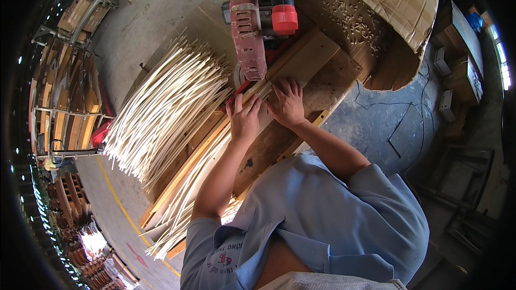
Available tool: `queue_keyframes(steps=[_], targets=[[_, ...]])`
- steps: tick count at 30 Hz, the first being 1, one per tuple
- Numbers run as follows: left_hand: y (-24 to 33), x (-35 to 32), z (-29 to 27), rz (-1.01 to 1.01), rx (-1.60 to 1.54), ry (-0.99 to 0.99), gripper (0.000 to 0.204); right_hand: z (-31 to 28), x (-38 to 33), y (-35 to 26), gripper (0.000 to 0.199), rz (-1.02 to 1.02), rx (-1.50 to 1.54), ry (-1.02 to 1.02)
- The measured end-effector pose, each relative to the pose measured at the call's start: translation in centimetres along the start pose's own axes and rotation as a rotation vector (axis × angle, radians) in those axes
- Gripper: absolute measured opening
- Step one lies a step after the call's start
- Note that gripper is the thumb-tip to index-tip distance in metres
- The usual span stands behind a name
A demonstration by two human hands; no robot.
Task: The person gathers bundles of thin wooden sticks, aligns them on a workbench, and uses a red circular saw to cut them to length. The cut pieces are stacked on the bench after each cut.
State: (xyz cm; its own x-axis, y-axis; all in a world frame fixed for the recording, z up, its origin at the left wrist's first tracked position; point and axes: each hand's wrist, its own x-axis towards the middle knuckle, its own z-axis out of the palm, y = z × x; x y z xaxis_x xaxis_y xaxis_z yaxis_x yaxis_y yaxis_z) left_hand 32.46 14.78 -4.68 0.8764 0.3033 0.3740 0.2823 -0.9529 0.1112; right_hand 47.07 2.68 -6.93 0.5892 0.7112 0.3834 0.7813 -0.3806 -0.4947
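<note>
My left hand [245,120] rests beside the saw's fence, fingertips apart and bent over a narrow wooden rail [215,133]. Thin pale wooden sticks [201,169] run up to it from the lower left; whether any lie under the palm is hidden. To its right, my right hand [288,104] lies flat with spread fingers on a brown board [306,64], palm down. Just beyond both hands stands a miter saw [249,32] with a dusty red slotted guard and a black-and-red motor housing. Its blade is mostly hidden by the guard.
A large heap of long pale sticks [166,113] lies left of the rail. Behind the saw, an opened cardboard box [398,5] holds short offcuts. Racks of timber [67,96] stand at far left. Cables [424,107] trail across the floor on the right.
</note>
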Motion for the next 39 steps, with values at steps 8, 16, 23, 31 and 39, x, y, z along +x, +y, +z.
queue_keyframes(steps=[8, 16, 23, 31, 39], targets=[[-0.01, 0.04, -0.09, -0.013, -0.02, -0.013, 0.045, 0.07, 0.07, -0.05, 0.074, 0.015, 0.017, 0.019], [-0.07, 0.02, 0.03, -0.003, -0.019, 0.009, 0.043, 0.02, -0.02, -0.11, 0.072, 0.019, 0.014, 0.012], [-0.23, -0.16, 0.08, -0.001, -0.019, -0.017, 0.04, 0.0, -0.07, -0.05, 0.072, -0.001, 0.015, 0.02], [-0.22, -0.16, 0.11, -0.007, -0.041, -0.018, 0.041, -0.06, 0.03, -0.1, 0.07, -0.012, 0.032, 0.038], [-0.05, -0.01, 0.21, -0.013, -0.003, 0.001, 0.042, 0.22, 0.25, 0.33, 0.059, -0.016, 0.089, 0.073]])
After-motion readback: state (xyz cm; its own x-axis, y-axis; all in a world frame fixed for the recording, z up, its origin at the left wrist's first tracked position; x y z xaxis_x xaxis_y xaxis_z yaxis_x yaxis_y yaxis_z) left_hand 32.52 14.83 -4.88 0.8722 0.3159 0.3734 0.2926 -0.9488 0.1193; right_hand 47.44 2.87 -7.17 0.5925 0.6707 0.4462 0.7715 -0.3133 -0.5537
